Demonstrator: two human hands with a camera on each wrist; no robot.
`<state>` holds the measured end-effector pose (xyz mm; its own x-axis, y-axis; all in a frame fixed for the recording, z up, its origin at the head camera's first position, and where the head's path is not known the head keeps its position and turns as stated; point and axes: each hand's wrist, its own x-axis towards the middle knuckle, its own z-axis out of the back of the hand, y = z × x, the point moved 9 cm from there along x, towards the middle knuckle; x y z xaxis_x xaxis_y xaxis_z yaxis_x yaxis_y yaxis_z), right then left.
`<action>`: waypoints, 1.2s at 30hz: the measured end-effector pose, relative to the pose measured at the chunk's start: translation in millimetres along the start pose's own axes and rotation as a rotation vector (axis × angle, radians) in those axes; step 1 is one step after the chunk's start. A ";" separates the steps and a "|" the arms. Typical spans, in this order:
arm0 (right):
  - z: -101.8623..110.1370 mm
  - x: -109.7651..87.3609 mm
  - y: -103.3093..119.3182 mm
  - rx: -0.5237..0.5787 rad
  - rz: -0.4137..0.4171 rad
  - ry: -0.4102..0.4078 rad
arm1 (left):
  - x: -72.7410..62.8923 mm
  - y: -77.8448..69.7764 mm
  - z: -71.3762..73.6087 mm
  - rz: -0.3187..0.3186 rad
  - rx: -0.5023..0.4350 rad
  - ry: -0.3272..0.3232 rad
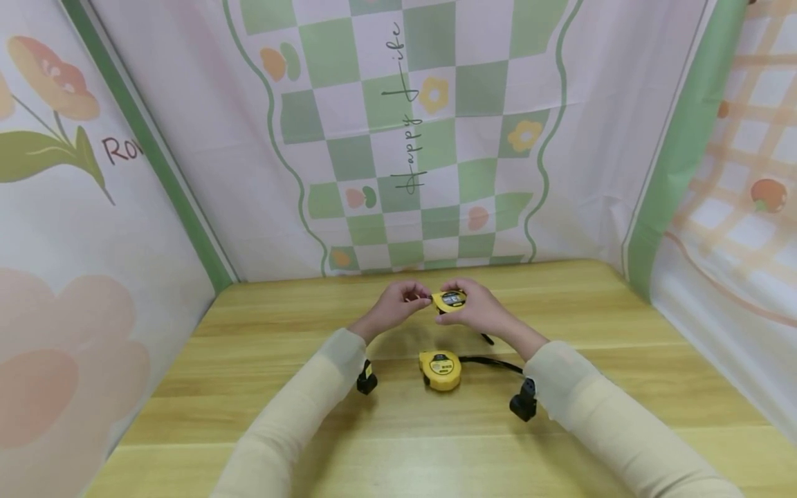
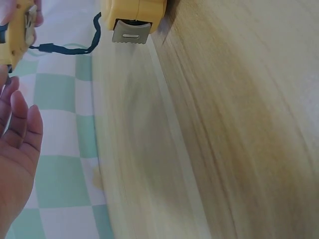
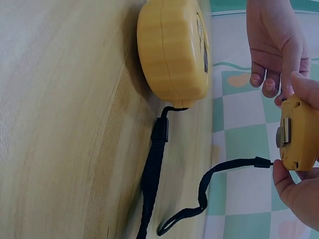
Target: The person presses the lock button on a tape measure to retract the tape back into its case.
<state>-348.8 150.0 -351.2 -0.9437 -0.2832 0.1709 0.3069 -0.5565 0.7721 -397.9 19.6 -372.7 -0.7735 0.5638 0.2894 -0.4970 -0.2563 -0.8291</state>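
Note:
Above the table my right hand [image 1: 481,310] holds a small yellow tape measure [image 1: 448,300] by its case, thumb and fingers on opposite edges. A metal belt clip [image 3: 286,131] shows on its side, and a black wrist strap [image 3: 202,189] dangles from it. My left hand [image 1: 396,306] is at the tape's mouth, where its thumb and fingertips pinch the end hook [image 2: 7,80]. On the table nearer to me lies a larger yellow tape measure [image 1: 441,371], its metal end hook [image 2: 130,33] facing left.
The larger tape measure's black strap [image 1: 492,361] stretches right across the wooden table [image 1: 436,456]. Small black cameras sit at the left wrist [image 1: 367,380] and right wrist [image 1: 524,402]. Printed curtains [image 1: 398,138] enclose the back and both sides.

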 end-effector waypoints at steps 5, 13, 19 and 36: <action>-0.4 0.0 0.4 0.007 0.007 0.001 | 0.0 -1.7 0.0 -0.019 0.012 -0.002; -2.4 -0.4 0.4 0.012 0.011 0.003 | -0.7 -2.9 -1.4 -0.016 0.017 -0.002; -3.4 -0.5 -1.2 0.015 0.013 0.006 | -1.9 -1.6 -2.2 -0.012 0.010 0.002; -3.1 -0.7 -2.3 0.019 0.003 0.004 | -6.2 -6.3 -4.6 0.002 -0.008 0.021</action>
<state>-348.5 149.0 -355.0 -0.9424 -0.2878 0.1705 0.3068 -0.5406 0.7834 -388.2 21.3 -371.5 -0.7661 0.5796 0.2777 -0.4920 -0.2508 -0.8337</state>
